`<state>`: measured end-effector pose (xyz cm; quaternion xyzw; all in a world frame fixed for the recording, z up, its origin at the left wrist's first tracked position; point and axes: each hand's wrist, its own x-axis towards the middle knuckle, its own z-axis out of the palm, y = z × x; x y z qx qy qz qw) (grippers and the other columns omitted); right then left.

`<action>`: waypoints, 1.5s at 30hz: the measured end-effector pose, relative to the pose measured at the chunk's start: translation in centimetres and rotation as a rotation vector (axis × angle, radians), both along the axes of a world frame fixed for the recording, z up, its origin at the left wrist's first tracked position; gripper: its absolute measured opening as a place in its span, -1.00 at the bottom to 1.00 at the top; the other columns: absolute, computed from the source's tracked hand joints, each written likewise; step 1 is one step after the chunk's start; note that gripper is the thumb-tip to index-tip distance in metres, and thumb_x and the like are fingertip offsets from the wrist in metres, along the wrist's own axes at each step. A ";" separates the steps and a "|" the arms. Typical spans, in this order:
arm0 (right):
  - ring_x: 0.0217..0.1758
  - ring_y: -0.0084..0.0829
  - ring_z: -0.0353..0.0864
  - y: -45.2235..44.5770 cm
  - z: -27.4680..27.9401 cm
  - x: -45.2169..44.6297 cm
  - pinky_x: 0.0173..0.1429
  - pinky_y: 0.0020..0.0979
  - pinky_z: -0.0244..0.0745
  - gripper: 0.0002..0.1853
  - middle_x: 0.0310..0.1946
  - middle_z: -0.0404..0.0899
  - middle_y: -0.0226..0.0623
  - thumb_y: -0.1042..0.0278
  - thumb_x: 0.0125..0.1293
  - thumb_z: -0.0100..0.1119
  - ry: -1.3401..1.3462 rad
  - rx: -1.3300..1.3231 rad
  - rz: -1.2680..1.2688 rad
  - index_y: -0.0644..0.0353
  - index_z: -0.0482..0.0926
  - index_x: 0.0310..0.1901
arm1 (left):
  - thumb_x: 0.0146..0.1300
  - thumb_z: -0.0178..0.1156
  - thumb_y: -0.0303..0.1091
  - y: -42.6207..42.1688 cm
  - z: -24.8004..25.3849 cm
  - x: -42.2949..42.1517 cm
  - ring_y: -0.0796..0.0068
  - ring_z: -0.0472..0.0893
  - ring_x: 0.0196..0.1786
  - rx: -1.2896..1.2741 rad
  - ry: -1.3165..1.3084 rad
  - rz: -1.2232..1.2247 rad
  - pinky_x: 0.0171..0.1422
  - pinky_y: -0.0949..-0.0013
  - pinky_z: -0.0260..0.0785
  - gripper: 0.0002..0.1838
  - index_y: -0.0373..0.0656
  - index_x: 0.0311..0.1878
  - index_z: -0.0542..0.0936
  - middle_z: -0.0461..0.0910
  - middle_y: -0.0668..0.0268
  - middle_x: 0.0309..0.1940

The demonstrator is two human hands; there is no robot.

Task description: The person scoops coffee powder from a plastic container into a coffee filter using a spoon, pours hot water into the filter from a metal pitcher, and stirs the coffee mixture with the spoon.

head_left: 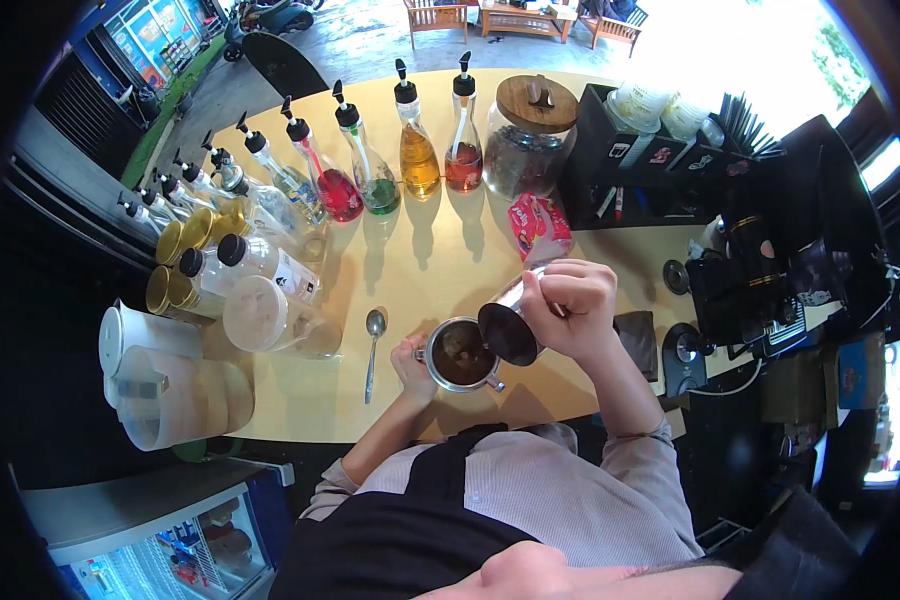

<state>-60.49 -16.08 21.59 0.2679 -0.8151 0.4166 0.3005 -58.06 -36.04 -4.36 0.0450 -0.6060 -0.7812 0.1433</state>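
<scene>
My left hand (413, 366) is closed round the handle of a metal pitcher (438, 378). Brown liquid (460, 352) with a paler, foamy patch shows inside it, and a small spout juts from its lower right rim. My right hand (578, 300) grips a second metal pitcher (508, 334), tipped so its dark mouth leans over the first one's right rim. Whether anything is flowing between them I cannot tell. A metal spoon (372, 350) lies on the wooden table (400, 270), left of my left hand.
Pump bottles (420, 165) of coloured syrup curve along the back and left edges. A wooden-lidded jar (530, 135) and a pink packet (538, 228) stand beyond my right hand. Lidded tubs (270, 320) are at the left; a black cup rack (640, 150) and a coffee tamper (684, 345) are at the right.
</scene>
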 end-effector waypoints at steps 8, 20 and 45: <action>-0.81 -0.35 0.23 -0.5 -0.1 -0.9 -0.65 -0.35 0.12 -0.56 -0.85 0.16 -0.33 0.56 0.11 0.24 0.028 -0.007 -0.004 0.17 0.24 -0.81 | 0.47 -0.37 0.10 0.1 -0.1 0.0 0.60 0.17 -0.65 0.008 0.007 0.009 -0.52 0.40 -0.06 -0.29 -0.21 -0.72 0.32 0.22 0.43 -0.78; -0.82 -0.36 0.23 -1.6 0.4 -1.2 -0.66 -0.34 0.11 -0.57 -0.85 0.15 -0.36 0.57 0.10 0.22 0.060 0.009 0.038 0.14 0.25 -0.82 | 0.46 -0.35 0.11 0.1 1.4 0.1 0.62 0.18 -0.65 -0.033 -0.006 -0.010 -0.52 0.40 -0.06 -0.29 -0.18 -0.73 0.29 0.24 0.44 -0.78; -0.83 -0.38 0.25 -1.3 0.3 -0.2 -0.66 -0.37 0.14 -0.58 -0.86 0.18 -0.38 0.57 0.09 0.24 0.071 0.005 0.053 0.13 0.26 -0.81 | 0.45 -0.36 0.06 0.1 1.3 0.2 0.60 0.25 -0.62 -0.027 -0.032 0.009 -0.49 0.39 0.00 -0.31 -0.22 -0.71 0.34 0.30 0.41 -0.73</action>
